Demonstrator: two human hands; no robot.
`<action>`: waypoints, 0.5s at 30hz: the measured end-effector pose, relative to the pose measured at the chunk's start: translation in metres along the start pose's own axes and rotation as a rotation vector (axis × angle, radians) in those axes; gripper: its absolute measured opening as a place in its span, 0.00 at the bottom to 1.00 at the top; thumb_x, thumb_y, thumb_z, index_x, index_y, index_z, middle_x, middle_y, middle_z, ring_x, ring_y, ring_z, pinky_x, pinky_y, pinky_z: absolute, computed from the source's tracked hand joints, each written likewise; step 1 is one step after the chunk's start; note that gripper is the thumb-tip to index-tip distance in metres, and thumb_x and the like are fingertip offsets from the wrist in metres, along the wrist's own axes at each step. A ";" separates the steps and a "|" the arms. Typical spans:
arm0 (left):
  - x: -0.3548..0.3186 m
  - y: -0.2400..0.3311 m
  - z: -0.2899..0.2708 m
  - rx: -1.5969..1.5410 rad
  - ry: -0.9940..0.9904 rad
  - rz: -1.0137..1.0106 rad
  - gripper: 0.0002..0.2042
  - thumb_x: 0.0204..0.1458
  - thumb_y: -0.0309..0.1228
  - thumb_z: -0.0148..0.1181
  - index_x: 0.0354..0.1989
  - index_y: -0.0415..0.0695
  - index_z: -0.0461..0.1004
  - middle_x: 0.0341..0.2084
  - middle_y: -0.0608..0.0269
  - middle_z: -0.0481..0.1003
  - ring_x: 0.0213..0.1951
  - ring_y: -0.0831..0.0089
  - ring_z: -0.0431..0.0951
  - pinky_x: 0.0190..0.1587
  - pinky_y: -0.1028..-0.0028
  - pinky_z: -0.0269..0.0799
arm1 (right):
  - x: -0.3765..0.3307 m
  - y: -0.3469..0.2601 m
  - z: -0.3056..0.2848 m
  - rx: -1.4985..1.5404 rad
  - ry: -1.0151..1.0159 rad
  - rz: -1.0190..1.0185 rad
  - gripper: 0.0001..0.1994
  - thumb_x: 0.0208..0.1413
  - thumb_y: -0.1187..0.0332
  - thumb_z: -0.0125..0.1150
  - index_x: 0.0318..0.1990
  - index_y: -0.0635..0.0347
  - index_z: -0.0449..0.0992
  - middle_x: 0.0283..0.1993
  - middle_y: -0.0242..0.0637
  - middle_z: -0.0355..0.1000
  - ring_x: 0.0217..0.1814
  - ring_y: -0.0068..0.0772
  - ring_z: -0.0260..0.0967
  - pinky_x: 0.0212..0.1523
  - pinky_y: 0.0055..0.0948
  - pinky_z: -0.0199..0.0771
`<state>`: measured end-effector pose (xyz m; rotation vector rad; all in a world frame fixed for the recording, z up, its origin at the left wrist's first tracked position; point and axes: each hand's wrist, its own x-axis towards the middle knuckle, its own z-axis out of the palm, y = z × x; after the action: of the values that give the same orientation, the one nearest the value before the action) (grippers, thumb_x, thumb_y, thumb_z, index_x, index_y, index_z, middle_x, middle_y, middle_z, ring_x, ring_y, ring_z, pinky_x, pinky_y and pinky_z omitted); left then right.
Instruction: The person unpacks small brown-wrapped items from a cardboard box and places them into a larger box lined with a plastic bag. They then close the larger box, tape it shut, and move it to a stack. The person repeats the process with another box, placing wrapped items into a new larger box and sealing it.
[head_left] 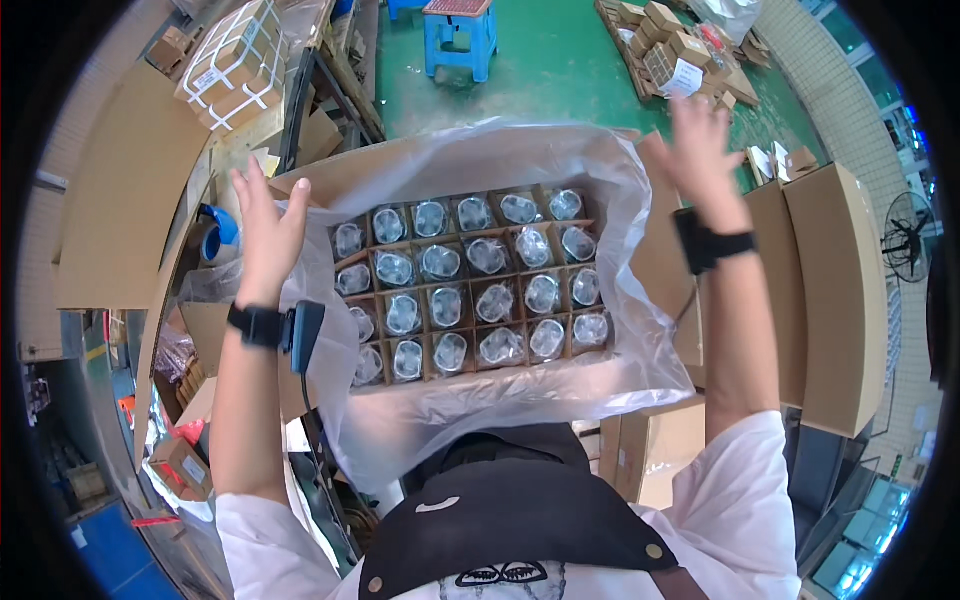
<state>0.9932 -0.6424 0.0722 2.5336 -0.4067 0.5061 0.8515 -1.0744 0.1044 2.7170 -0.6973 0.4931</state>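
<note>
In front of me a cardboard carton point(372, 165) stands open, lined with a clear plastic bag point(640, 290). Inside it a cardboard divider grid point(463, 327) forms rows of cells. Each cell I can see holds an oval metallic-looking part point(440, 262) wrapped in clear plastic; their exact kind I cannot tell. My left hand point(268, 228) is raised by the carton's left side, fingers apart and holding nothing. Over the far right corner is my right hand point(700, 155), slightly blurred, with its fingers spread and nothing in them. Both wrists carry a black strapped device.
A blue stool point(460, 42) stands on the green floor ahead. Strapped cartons point(235, 65) are stacked at the far left, with a blue tape dispenser point(215, 235) nearer. Small boxes lie on a pallet point(640, 75) at the far right. Large carton flaps point(840, 300) rise at the right.
</note>
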 end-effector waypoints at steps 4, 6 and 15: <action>-0.059 0.096 -0.010 -0.540 -0.404 0.054 0.20 0.55 0.38 0.56 0.51 0.36 0.69 0.52 0.45 0.71 0.52 0.52 0.72 0.55 0.63 0.67 | -0.011 -0.006 -0.111 0.889 -0.167 -0.181 0.15 0.57 0.62 0.57 0.46 0.64 0.74 0.38 0.48 0.75 0.46 0.45 0.73 0.43 0.36 0.71; -0.089 0.100 0.021 -0.451 -0.864 0.084 0.17 0.54 0.39 0.57 0.45 0.39 0.73 0.44 0.46 0.75 0.45 0.55 0.77 0.49 0.61 0.71 | -0.043 -0.066 -0.077 1.028 -0.357 -0.523 0.11 0.56 0.68 0.54 0.42 0.65 0.75 0.35 0.47 0.76 0.39 0.46 0.74 0.39 0.38 0.72; -0.168 -0.028 0.166 0.138 -0.630 -0.424 0.29 0.45 0.37 0.64 0.56 0.42 0.62 0.45 0.42 0.66 0.44 0.42 0.73 0.45 0.54 0.72 | -0.175 -0.155 0.152 0.523 -0.637 -0.126 0.17 0.47 0.69 0.63 0.46 0.54 0.70 0.46 0.42 0.68 0.52 0.49 0.67 0.47 0.49 0.73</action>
<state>0.9003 -0.6784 -0.1440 2.7621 -0.0373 -0.4483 0.8242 -0.9276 -0.1306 3.4224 -0.5858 -0.2932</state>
